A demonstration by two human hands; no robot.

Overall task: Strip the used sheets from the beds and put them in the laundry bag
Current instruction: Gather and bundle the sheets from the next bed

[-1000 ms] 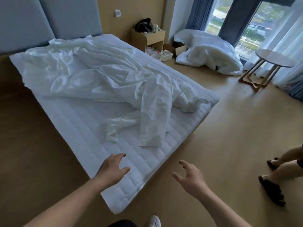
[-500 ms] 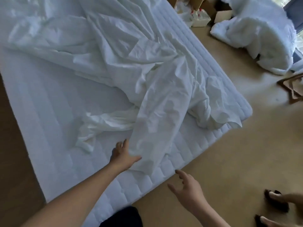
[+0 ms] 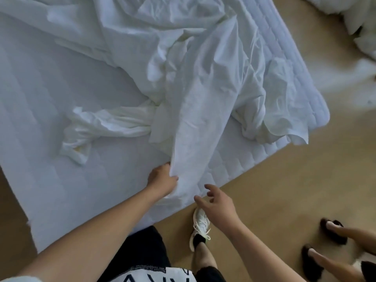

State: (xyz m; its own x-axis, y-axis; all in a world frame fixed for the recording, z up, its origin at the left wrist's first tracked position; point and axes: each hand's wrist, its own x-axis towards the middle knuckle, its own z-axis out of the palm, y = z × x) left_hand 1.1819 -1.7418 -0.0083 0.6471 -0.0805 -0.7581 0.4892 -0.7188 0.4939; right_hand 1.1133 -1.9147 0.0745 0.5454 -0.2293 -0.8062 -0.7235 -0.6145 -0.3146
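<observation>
A crumpled white sheet (image 3: 195, 82) lies loose across a quilted white mattress (image 3: 50, 110), one long fold trailing down to the near edge. My left hand (image 3: 160, 182) grips the near end of that fold at the mattress edge, fingers curled into the cloth. My right hand (image 3: 217, 204) hovers just to the right of it, over the mattress corner and floor, fingers spread and holding nothing. No laundry bag is in view.
My own foot in a white sneaker (image 3: 200, 226) stands on the tan floor (image 3: 284, 190) by the bed. Another person's feet in dark slippers (image 3: 333, 231) stand at the lower right. A white bedding heap (image 3: 360, 21) lies at the top right.
I have leaned in closer to the bed. My left hand moved from touching the sheet's fold to gripping its end. My right hand came forward toward the same fold.
</observation>
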